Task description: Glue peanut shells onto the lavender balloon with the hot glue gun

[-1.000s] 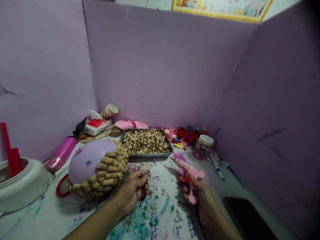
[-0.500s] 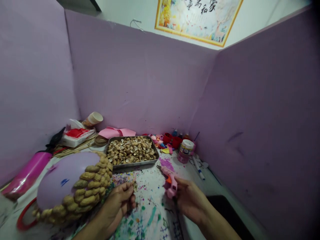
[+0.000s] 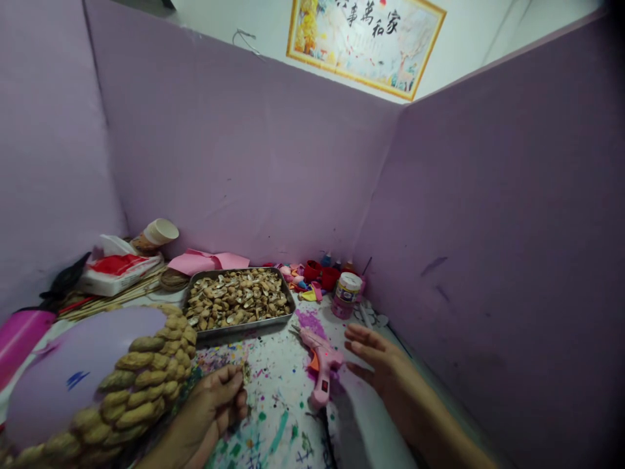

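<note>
My left hand (image 3: pixel 217 397) is closed in a pinch on a small peanut shell (image 3: pixel 247 372), most of it hidden by the fingers. Fingers apart and holding nothing, my right hand (image 3: pixel 375 358) hovers just right of a pink hot glue gun (image 3: pixel 322 365). The glue gun lies on the paint-stained table with its nozzle pointing away and to the left. Left of my left hand sits a purple balloon (image 3: pixel 92 352), its right and lower side covered with rows of peanut shells (image 3: pixel 146 379). Behind my hands stands a metal tray (image 3: pixel 254 322) filled with peanut shells.
A lidded jar (image 3: pixel 347 290) stands at the back right beside loose balloons (image 3: pixel 295 277) and small red cups. At the back left are a tissue pack (image 3: pixel 114 273), paper cups (image 3: pixel 159 233), thin sticks and a magenta cylinder (image 3: pixel 22 342). Purple panels (image 3: pixel 254 156) enclose the table.
My right hand has let go of the glue gun, which now lies on the table, and opened its fingers. My left hand keeps its pinch. The whole view has shifted to the right.
</note>
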Demonstrator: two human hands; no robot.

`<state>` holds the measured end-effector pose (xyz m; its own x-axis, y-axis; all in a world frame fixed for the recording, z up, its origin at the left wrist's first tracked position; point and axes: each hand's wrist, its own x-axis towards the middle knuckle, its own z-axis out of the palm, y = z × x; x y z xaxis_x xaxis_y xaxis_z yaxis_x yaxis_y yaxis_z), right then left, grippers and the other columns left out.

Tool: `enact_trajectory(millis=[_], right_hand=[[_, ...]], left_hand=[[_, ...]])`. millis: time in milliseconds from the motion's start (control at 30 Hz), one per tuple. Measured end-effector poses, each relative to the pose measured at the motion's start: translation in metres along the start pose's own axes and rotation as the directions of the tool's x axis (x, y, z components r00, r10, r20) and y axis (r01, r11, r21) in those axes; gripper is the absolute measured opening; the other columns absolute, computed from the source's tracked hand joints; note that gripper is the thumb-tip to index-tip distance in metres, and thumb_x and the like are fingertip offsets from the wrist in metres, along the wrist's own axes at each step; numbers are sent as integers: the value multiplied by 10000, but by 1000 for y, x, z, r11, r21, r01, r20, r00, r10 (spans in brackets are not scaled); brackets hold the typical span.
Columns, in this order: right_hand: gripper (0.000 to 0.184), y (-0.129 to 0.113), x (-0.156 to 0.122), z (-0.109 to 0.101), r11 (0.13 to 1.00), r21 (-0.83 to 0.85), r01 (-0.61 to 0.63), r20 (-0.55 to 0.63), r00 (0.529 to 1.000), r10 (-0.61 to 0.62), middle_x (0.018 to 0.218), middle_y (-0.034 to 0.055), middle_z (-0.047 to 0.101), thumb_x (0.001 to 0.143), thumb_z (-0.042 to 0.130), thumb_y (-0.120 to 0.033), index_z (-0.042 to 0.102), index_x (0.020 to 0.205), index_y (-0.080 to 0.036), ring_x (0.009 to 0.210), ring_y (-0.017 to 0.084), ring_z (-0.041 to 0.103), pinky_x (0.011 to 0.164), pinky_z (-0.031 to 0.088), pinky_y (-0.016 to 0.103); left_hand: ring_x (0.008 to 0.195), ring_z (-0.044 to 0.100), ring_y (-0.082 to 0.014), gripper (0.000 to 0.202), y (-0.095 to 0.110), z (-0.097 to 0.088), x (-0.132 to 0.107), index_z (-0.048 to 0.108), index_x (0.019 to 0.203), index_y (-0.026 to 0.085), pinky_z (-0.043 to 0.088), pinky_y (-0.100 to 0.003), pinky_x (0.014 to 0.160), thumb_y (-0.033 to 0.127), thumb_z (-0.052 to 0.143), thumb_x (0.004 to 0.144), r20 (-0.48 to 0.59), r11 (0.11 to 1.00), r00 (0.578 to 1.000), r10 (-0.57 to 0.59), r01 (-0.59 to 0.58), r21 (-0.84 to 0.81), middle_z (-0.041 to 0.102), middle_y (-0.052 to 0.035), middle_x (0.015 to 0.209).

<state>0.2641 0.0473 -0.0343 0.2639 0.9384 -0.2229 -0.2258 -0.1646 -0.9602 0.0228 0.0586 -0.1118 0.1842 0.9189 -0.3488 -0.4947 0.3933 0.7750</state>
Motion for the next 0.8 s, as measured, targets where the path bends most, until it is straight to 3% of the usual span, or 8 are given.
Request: enact_trajectory(millis=[300, 367, 433, 500, 567, 667, 700, 800], right_hand=[[399, -8, 15, 42, 960, 4, 280, 19, 960, -280, 913, 35, 617, 496, 753, -287, 610, 855, -188, 888, 209, 548, 773, 421, 315], [398, 2, 17, 52, 970, -16, 242, 98, 966, -240, 895, 35, 615, 500, 754, -264, 603, 860, -188, 864, 203, 551, 742, 433, 305], [402, 15, 16, 64, 989, -42, 143, 208, 969, -132, 924, 46, 610, 521, 750, -252, 591, 884, -189, 877, 207, 551, 719, 445, 301], [415, 28, 11, 77, 999, -50, -3, 325, 946, 19, 990, 63, 592, 554, 743, -258, 574, 928, -191, 921, 219, 546, 713, 461, 311], [433, 38, 2, 92, 986, -38, -165, 438, 884, 164, 1023, 71, 569, 587, 734, -273, 553, 971, -193, 955, 232, 541, 698, 481, 331], [493, 47, -12, 117, 933, -36, -359, 580, 753, 312, 1005, 77, 557, 584, 742, -320, 514, 1001, -191, 958, 253, 549, 671, 501, 372], [539, 51, -15, 126, 921, -51, -385, 604, 723, 336, 1032, 87, 555, 563, 754, -347, 502, 1014, -192, 973, 268, 548, 676, 502, 392], [815, 65, -20, 149, 947, -80, -311, 630, 721, 290, 1239, 132, 481, 437, 820, -344, 432, 1140, -203, 1133, 316, 472, 822, 457, 455]], left_hand=[[411, 460, -75, 411, -2, 7, -6, 496, 667, 164, 315, -187, 428, 395, 791, 499, 8, 997, 1000, 11, -12, 77, 511, 42, 453], [403, 429, -61, 421, 4, 19, -17, 527, 713, 153, 314, -181, 425, 420, 782, 510, 34, 995, 999, 12, -16, 103, 501, 47, 450], [398, 416, -57, 427, 22, 33, -36, 537, 707, 143, 329, -187, 419, 463, 762, 535, 192, 993, 981, 33, -53, 102, 525, 23, 473], [455, 465, -78, 357, 51, 42, -62, 568, 753, 141, 378, -199, 456, 422, 733, 608, 285, 987, 952, 108, -136, 80, 562, -9, 530], [529, 505, -93, 246, 90, 42, -89, 602, 811, 155, 420, -201, 499, 321, 708, 663, 272, 959, 926, 260, -280, 38, 574, -13, 594], [578, 513, -104, 119, 147, 21, -117, 623, 758, 150, 454, -199, 507, 230, 671, 685, 112, 813, 813, 572, -580, 56, 568, -19, 663], [611, 525, -106, 60, 163, 11, -121, 617, 718, 147, 456, -187, 509, 171, 655, 679, 8, 733, 734, 679, -679, 48, 572, -19, 696], [572, 520, -95, 78, 191, -19, -114, 601, 672, 119, 463, -187, 487, 105, 550, 729, -199, 659, 635, 746, -748, 80, 563, -29, 699]])
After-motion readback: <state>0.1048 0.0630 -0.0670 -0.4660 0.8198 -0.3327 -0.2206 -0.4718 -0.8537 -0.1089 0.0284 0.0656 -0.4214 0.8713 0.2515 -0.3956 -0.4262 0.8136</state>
